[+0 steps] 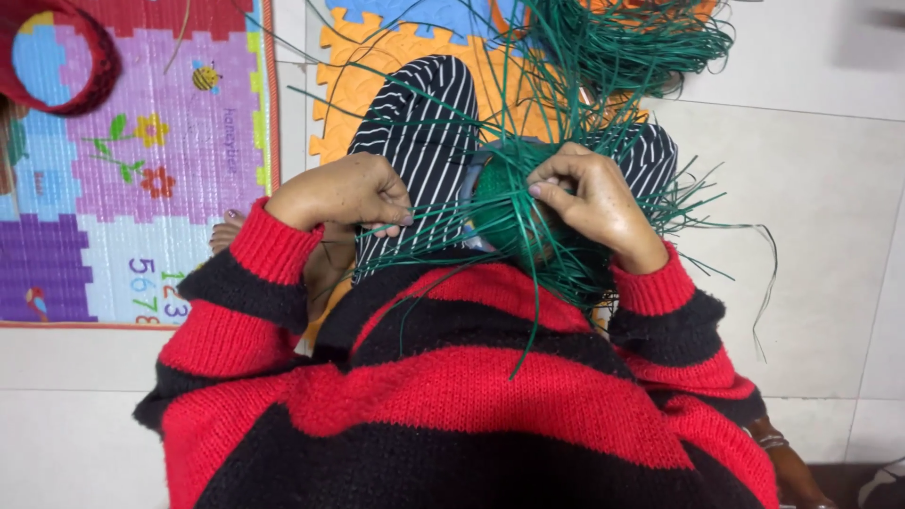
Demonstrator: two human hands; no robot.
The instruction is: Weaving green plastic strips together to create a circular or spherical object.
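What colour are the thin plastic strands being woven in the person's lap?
Dark green thin plastic strands, seen best in the head view.

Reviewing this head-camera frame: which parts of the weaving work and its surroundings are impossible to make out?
- Woven green piece: its shape and underside, hidden by the right hand and loose green strands.
- Left hand: fingertips curl under, so the grip on the strands is unclear.
- Red hoop-like object: cut off by the top-left edge.
- Bracelet: another arm at the bottom-right edge, mostly cut off.
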